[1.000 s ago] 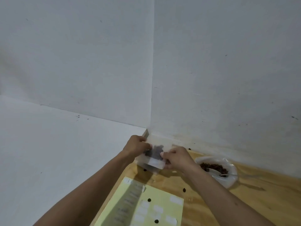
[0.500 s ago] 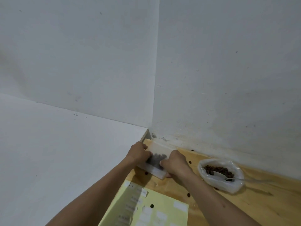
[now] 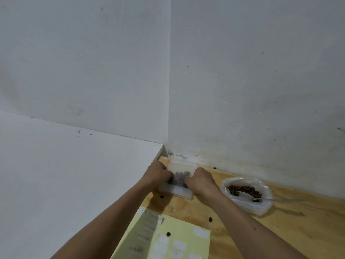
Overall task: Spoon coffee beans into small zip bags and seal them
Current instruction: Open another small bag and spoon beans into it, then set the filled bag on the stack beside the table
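now the small zip bag (image 3: 179,179) of beans is pinched between the left hand (image 3: 156,173) and right hand (image 3: 201,181), low over the worktop (image 3: 280,227).

No readable text.
The yellow sheet (image 3: 179,238) carries white labels (image 3: 200,233) and dark printed lines, all too blurred to read.

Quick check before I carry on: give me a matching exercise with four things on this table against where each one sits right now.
Things:
1. small zip bag
2. spoon
3. yellow sheet
4. loose bean

Places:
A. in the open bag of beans
B. between both hands, near the wall corner
C. bare wood, right of the sheet's top edge
D. nearest the camera, under the forearms

Pairs: 1-B, 2-A, 3-D, 4-C
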Tool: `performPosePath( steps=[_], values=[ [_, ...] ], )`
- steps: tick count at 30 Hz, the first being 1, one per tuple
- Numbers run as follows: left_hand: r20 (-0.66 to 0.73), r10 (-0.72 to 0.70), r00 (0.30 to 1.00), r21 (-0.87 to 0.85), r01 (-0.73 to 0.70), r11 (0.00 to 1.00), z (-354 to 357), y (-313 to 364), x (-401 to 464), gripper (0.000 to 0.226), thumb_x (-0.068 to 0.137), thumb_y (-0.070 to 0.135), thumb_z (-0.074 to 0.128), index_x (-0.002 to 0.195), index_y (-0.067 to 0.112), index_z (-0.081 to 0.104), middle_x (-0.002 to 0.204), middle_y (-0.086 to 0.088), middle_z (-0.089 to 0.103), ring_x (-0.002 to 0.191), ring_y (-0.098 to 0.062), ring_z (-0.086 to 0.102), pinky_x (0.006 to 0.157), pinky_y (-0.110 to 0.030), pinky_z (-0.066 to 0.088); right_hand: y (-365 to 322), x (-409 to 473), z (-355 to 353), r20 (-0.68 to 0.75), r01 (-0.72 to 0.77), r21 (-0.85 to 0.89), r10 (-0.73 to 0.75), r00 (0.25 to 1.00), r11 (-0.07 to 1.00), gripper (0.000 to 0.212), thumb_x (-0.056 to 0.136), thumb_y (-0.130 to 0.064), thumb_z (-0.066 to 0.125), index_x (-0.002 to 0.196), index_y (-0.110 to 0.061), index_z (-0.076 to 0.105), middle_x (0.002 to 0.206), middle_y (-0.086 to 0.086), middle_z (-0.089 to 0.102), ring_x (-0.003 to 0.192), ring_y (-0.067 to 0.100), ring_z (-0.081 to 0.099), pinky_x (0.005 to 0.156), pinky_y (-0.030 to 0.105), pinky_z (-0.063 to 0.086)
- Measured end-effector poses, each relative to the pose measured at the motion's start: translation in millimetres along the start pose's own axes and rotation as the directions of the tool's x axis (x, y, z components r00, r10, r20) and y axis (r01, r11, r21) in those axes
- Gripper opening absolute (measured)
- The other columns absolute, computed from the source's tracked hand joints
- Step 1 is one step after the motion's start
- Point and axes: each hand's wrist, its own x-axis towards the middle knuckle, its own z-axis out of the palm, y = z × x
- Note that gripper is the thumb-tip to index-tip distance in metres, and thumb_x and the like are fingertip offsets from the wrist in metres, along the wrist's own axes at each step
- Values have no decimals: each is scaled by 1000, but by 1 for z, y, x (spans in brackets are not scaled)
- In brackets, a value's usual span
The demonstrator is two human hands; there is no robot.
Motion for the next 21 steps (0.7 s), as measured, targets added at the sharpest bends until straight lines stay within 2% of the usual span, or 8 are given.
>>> performPosePath(
  steps=[4,6,8,11,13,15,17,21],
  values=[
    [-11,-8,1000,-23,8,1000,1,0,0,19,92,27,69,90,8,68,91,-8,59,84,-20,59,72,-30,45,1,-3,-1,-9,21,16,-21,1000,1000,19,95,-28,59,88,-10,61,92,8,66,85,27,66,64,32,45],
    [-44,-10,999,-16,10,1000,2,1,-4,36,96,31,66,125,9,61,125,-10,61,114,-27,60,92,-32,48,2,-7,-6,-14,37,-5,-38,999,999,23,98,-30,56,85,-12,57,85,5,61,77,25,61,62,32,42],
    [-109,11,994,3,-10,1000,3,3,-11,60,97,34,65,148,8,46,144,-12,56,129,-31,56,106,-39,47,2,-12,-15,-33,66,-35,-67,997,997,26,99,-32,56,82,-12,53,79,3,56,71,22,56,60,31,40],
    [-185,77,980,6,-78,997,5,13,-22,57,96,34,65,146,10,49,127,-9,65,112,-27,64,100,-39,52,2,-24,-39,-78,108,-72,-113,990,992,30,98,-29,56,74,-12,50,72,2,52,61,21,50,56,30,37],
    [-229,134,964,6,-136,991,8,26,-32,52,96,33,64,141,10,53,108,-7,66,96,-24,64,92,-35,54,4,-34,-59,-106,146,-107,-157,982,984,32,98,-29,55,100,0,68,97,11,71,84,32,68,74,37,56],
    [-266,176,948,-11,-186,983,13,43,-44,52,96,33,63,141,10,53,115,-10,68,102,-26,65,89,-32,50,10,-46,-79,-170,149,-129,-170,971,980,46,98,-31,55,126,4,63,125,18,69,111,36,67,95,47,56],
    [-277,229,933,-45,-251,967,25,62,-56,53,96,36,63,141,10,53,124,-11,67,106,-27,66,90,-36,52,21,-60,-102,-235,146,-164,-182,955,976,46,97,-31,55,128,3,63,125,18,69,113,35,66,96,47,55],
    [-235,366,900,-77,-393,916,63,105,-85,49,97,39,60,138,12,56,115,-6,69,100,-23,66,89,-40,55,63,-86,-147,-351,63,-193,-129,927,979,43,98,-32,54,126,-1,63,121,15,69,109,33,66,94,44,54]
  ],
)
